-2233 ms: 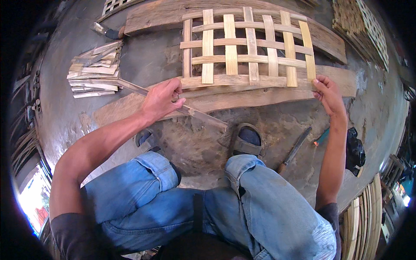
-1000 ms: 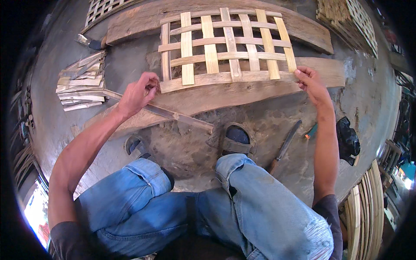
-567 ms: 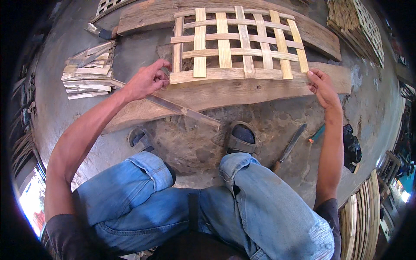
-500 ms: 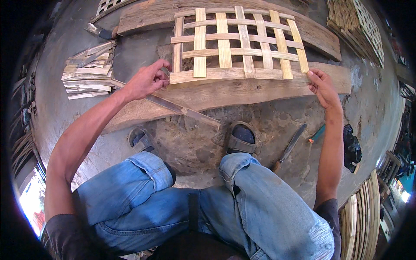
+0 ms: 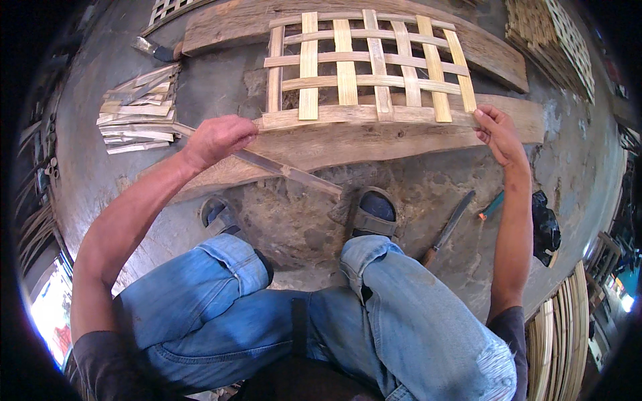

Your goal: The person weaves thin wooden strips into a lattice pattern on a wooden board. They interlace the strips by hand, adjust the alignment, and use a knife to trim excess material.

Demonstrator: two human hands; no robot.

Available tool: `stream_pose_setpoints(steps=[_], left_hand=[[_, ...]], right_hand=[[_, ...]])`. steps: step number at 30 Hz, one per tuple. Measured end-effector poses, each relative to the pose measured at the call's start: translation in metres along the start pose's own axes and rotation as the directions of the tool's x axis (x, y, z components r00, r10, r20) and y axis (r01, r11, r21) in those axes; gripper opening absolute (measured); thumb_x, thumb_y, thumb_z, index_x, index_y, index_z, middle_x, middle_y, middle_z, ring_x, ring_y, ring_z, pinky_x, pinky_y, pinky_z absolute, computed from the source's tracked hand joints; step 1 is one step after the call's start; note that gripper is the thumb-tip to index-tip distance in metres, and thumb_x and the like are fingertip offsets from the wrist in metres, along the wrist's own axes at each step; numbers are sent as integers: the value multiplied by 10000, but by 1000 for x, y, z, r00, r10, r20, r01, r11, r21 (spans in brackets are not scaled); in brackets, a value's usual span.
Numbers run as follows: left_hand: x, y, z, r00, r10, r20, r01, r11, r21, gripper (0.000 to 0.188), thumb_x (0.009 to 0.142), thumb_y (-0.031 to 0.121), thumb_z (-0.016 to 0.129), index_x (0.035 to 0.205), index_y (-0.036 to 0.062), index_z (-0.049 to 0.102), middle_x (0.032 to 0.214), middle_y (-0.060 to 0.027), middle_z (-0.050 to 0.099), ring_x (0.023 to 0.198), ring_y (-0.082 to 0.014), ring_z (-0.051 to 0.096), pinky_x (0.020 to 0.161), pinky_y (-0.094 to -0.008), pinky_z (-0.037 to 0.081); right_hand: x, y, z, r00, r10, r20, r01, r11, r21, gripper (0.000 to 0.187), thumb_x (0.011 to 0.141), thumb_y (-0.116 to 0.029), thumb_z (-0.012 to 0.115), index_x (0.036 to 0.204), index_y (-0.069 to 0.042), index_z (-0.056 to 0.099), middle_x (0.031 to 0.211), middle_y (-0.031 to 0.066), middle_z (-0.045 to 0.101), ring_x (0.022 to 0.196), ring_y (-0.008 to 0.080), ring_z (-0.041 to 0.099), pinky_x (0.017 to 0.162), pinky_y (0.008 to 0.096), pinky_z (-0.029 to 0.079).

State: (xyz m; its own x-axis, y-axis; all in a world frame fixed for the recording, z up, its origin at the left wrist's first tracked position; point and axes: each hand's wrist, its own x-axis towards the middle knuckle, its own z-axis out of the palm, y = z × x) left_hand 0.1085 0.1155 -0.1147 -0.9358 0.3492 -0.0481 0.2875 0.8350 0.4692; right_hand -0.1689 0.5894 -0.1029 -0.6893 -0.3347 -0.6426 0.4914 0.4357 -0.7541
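A woven bamboo lattice (image 5: 344, 73) of flat, pale crossing strips rests across two wooden planks in front of me. Its near edge is a wider bamboo strip (image 5: 361, 115) lying along the nearer plank (image 5: 374, 144). My left hand (image 5: 224, 139) is closed at the left end of that strip, its fingertips partly hidden behind the knuckles. At the near right corner, my right hand (image 5: 498, 132) pinches the strip's other end between thumb and fingers. A long, narrow split strip (image 5: 294, 175) lies aslant over the nearer plank, passing below my left hand.
Short bamboo pieces (image 5: 137, 110) are piled at the left, below a hatchet-like tool (image 5: 157, 49). A knife (image 5: 451, 227) and a black plastic bag (image 5: 545, 227) lie on the floor at right. Finished lattices (image 5: 555, 47) are stacked far right; long strips (image 5: 558, 334) stand near right.
My left hand has turned over and lowered slightly toward me, its fingers closing at the strip's left end. My right hand and the lattice stay almost where they were.
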Motion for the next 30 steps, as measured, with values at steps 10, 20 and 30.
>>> stream_pose_setpoints(steps=[10, 20, 30], left_hand=[[1, 8, 6, 976, -211, -52, 202, 969, -144, 284, 757, 100, 744, 990, 91, 581, 917, -57, 629, 834, -238, 643, 724, -347, 538], [17, 15, -5, 941, -336, -45, 314, 914, -256, 307, 770, 96, 751, 1015, 86, 567, 917, -64, 647, 855, -214, 663, 750, -337, 539], [21, 14, 1, 948, -311, -62, 299, 942, -156, 281, 763, 108, 745, 990, 77, 581, 913, -69, 636, 850, -233, 651, 733, -350, 528]], right_hand=[[5, 5, 1, 1000, 3, -23, -5, 997, -72, 183, 915, -196, 663, 1054, -85, 619, 845, -51, 606, 681, 31, 556, 603, 173, 467], [3, 7, 13, 995, -73, -63, 53, 960, -275, 310, 844, -195, 723, 1068, 0, 635, 779, -4, 621, 631, 51, 541, 573, 198, 446], [9, 13, 6, 991, -132, -32, 111, 922, -371, 303, 805, -201, 752, 1024, -3, 687, 821, 33, 663, 655, 85, 580, 580, 243, 482]])
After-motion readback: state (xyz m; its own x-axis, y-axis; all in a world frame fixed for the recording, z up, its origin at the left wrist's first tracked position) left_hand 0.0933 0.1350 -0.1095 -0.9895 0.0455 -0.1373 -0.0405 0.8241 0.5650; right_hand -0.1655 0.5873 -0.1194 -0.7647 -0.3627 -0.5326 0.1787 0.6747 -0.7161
